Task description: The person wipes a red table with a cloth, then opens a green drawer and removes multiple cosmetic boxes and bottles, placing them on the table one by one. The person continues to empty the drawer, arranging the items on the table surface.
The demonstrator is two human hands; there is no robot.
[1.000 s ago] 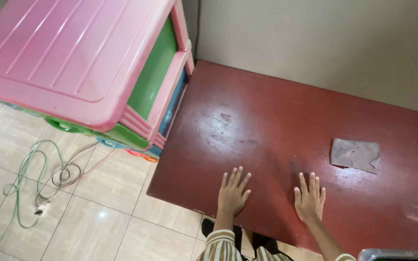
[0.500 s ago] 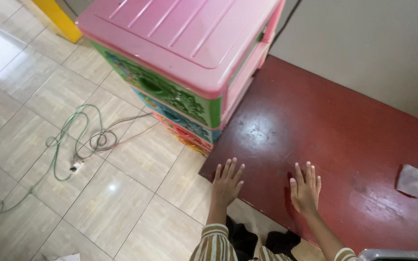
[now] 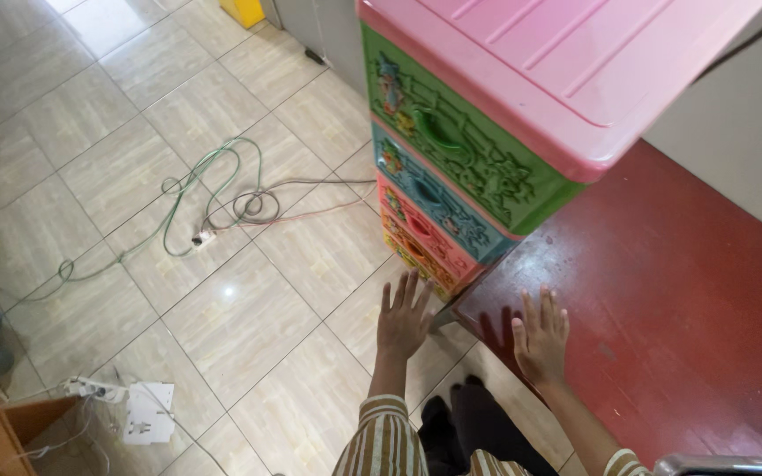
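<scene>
Dark red and glossy, the low table [image 3: 663, 291] fills the right side of the head view, its near-left corner pointing toward the person. The right hand [image 3: 540, 335] lies flat on that corner, palm down, fingers spread wide and holding nothing; its shadow falls on the wood just left of it. The left hand [image 3: 404, 319] is open too, fingers fanned and empty, held out past the table's left edge over the pale floor tiles [image 3: 249, 308], with its little-finger side just beside the table corner; whether it touches the corner cannot be told.

Just beyond both hands, toward the far side, stands the plastic drawer cabinet [image 3: 487, 115] with a pink top and drawer fronts in green, blue, pink and yellow. Its lowest drawers sit close above the fingertips of the left hand, and its side runs along the table's left edge.

Farther left on the floor lies a tangle of green and grey cable [image 3: 213, 198]. Near the bottom left rests a white power strip [image 3: 147, 412], and striped sleeves [image 3: 385, 445] show at the bottom edge.
</scene>
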